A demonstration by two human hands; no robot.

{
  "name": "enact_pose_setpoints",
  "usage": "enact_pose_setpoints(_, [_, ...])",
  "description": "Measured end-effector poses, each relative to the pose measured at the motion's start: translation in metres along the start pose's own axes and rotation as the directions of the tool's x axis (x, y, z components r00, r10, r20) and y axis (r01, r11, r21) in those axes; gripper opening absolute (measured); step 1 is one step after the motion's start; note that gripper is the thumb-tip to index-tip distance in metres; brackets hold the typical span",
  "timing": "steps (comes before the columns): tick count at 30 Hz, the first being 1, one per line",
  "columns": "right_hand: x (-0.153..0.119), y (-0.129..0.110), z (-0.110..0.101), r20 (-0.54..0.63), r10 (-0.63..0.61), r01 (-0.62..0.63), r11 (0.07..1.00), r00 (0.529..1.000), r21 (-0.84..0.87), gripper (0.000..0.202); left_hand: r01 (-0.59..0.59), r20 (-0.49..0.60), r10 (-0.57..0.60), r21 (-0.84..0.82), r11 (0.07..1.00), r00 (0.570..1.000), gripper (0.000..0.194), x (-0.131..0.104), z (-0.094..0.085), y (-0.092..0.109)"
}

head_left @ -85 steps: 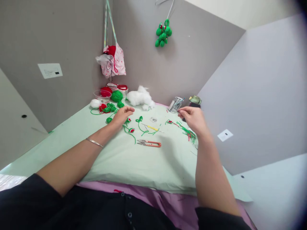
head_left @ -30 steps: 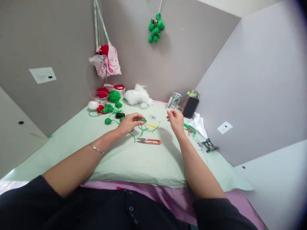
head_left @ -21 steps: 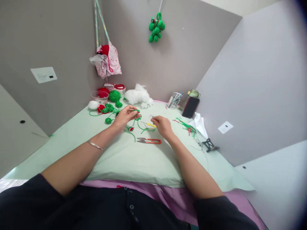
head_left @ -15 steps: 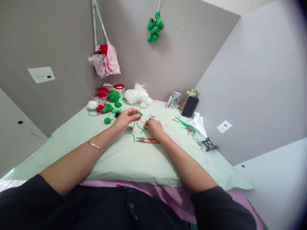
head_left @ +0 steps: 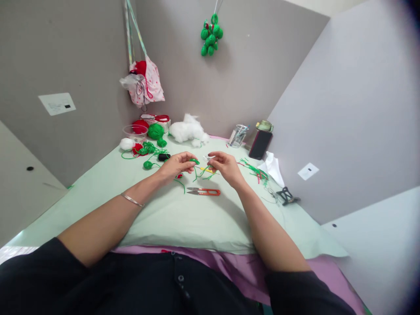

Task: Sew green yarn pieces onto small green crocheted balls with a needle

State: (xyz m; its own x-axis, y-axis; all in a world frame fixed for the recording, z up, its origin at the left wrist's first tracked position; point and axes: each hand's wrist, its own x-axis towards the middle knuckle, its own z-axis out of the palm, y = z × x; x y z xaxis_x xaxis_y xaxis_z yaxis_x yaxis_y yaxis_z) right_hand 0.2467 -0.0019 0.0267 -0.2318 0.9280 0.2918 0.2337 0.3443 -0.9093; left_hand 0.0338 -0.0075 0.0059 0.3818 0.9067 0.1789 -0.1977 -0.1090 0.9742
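My left hand (head_left: 179, 165) is closed in a pinch on a small green crocheted piece (head_left: 194, 161), with green yarn tails hanging below it. Across a small gap, my right hand (head_left: 226, 167) has thumb and forefinger pinched on a green yarn strand (head_left: 206, 169). A slim yellow-handled tool (head_left: 207, 170), perhaps a crochet hook, shows between the hands. Just beyond the right fingertips are small shiny rings (head_left: 206, 158). Orange-handled thread snips (head_left: 203, 191) lie in front of the hands. A small red and green piece (head_left: 179, 176) is partly hidden below my left hand.
Green yarn balls (head_left: 155, 131), a clear tub (head_left: 135, 132) and white stuffing (head_left: 187, 131) stand at the back left. A pen cup (head_left: 238, 136), a phone (head_left: 260, 145), yarn scraps (head_left: 257, 171) and a black stand (head_left: 287, 196) are at right. Grey panels (head_left: 236, 87) enclose the table.
My right hand has lifted and moved right, uncovering the snips' handle and the yellow tool. My left hand has shifted slightly right with the green piece.
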Motion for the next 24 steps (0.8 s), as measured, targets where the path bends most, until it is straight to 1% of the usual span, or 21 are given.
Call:
enact_pose_setpoints(2, [-0.002, -0.003, -0.001, -0.001, -0.033, 0.033, 0.997, 0.999, 0.065, 0.028, 0.043, 0.017, -0.043, -0.051, 0.998, 0.999, 0.034, 0.000, 0.002, -0.001])
enact_pose_setpoints(4, [-0.004, -0.006, 0.001, 0.004, -0.052, 0.051, 0.998, 0.999, 0.031, 0.022, 0.072, 0.033, -0.069, -0.079, 0.994, 0.997, 0.035, 0.000, 0.004, -0.002])
enact_pose_setpoints(6, [-0.006, -0.007, 0.003, -0.001, -0.104, 0.104, 0.993, 0.995, -0.060, 0.014, 0.077, 0.040, -0.074, -0.090, 0.993, 0.996, 0.034, 0.000, 0.005, -0.003])
enact_pose_setpoints(8, [-0.008, -0.009, 0.003, -0.008, -0.202, 0.197, 0.964, 0.979, -0.180, 0.011, 0.079, 0.041, -0.076, -0.086, 0.993, 0.996, 0.033, 0.000, 0.005, -0.003])
enact_pose_setpoints(11, [-0.010, -0.011, 0.002, 0.032, -0.339, 0.327, 0.873, 0.940, -0.362, 0.014, 0.100, 0.033, -0.098, -0.058, 0.993, 0.995, 0.034, 0.000, 0.006, -0.001])
enact_pose_setpoints(14, [-0.012, -0.013, 0.001, 0.092, -0.411, 0.406, 0.794, 0.907, -0.453, 0.016, 0.117, 0.023, -0.116, -0.045, 0.992, 0.993, 0.036, -0.001, 0.007, 0.001])
enact_pose_setpoints(16, [-0.013, -0.013, 0.001, 0.117, -0.423, 0.424, 0.767, 0.898, -0.482, 0.017, 0.116, 0.029, -0.114, -0.050, 0.992, 0.993, 0.036, -0.001, 0.007, 0.001])
enact_pose_setpoints(20, [-0.014, -0.014, 0.003, 0.148, -0.403, 0.415, 0.733, 0.903, -0.539, 0.018, 0.099, 0.049, -0.096, -0.056, 0.994, 0.994, 0.035, -0.001, 0.007, 0.000])
enact_pose_setpoints(22, [-0.014, -0.014, 0.003, 0.160, -0.393, 0.415, 0.738, 0.905, -0.532, 0.018, 0.095, 0.066, -0.091, -0.053, 0.994, 0.994, 0.034, -0.001, 0.006, 0.000])
enact_pose_setpoints(24, [-0.015, -0.014, 0.003, 0.163, -0.379, 0.408, 0.768, 0.911, -0.493, 0.018, 0.089, 0.094, -0.083, -0.056, 0.994, 0.992, 0.033, -0.001, 0.006, 0.000])
